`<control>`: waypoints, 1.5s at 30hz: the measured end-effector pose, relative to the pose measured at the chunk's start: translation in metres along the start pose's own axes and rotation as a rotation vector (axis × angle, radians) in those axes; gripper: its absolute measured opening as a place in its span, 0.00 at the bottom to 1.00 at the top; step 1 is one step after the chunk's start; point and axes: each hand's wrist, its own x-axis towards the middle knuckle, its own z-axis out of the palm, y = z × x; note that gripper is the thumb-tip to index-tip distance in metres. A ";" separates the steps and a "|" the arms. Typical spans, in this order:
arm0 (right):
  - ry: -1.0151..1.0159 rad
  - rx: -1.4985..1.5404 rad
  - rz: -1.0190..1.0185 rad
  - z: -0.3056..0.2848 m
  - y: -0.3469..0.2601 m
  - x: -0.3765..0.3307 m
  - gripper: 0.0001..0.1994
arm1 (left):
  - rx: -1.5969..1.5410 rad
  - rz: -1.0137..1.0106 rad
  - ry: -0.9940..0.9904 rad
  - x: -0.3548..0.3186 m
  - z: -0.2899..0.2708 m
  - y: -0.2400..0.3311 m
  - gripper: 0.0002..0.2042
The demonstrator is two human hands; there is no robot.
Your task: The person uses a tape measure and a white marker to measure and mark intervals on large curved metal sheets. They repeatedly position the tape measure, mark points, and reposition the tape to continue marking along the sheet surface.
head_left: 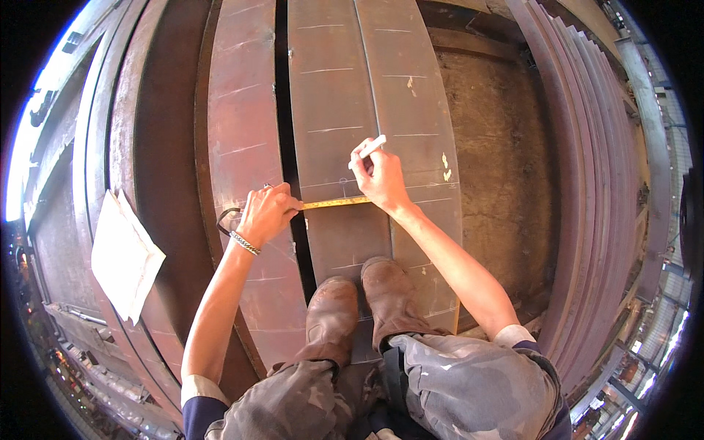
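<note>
There are two bare hands: the left hand (pixel 265 213) and the right hand (pixel 381 180). There is one yellow tape measure (pixel 334 202), one white chalk stick (pixel 368 150), and one silver bracelet (pixel 245 243). I count two brown leather boots (pixel 331 315), one folded white paper sheet (pixel 123 257), and three long rusty brown steel plates (pixel 330 95) side by side.

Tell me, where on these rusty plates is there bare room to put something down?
Free: the steel plates beyond the right hand with the chalk, and between the folded paper and left hand. Crowded: around the tape measure and boots.
</note>
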 end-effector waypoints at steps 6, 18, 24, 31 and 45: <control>0.154 0.157 0.128 -0.025 0.013 0.002 0.06 | -0.032 -0.003 0.007 0.001 -0.003 -0.004 0.07; 0.188 0.176 0.189 -0.055 0.016 0.005 0.06 | -0.037 0.042 0.031 0.020 -0.013 -0.016 0.06; 0.150 0.190 0.200 -0.051 0.018 0.005 0.06 | -0.025 -0.029 -0.007 0.022 -0.014 -0.014 0.05; 0.143 0.216 0.227 -0.048 0.019 0.006 0.06 | -0.033 0.003 0.005 0.021 -0.008 -0.020 0.05; 0.024 0.179 0.251 -0.041 0.029 0.007 0.07 | -0.037 -0.006 -0.011 0.025 -0.011 -0.021 0.06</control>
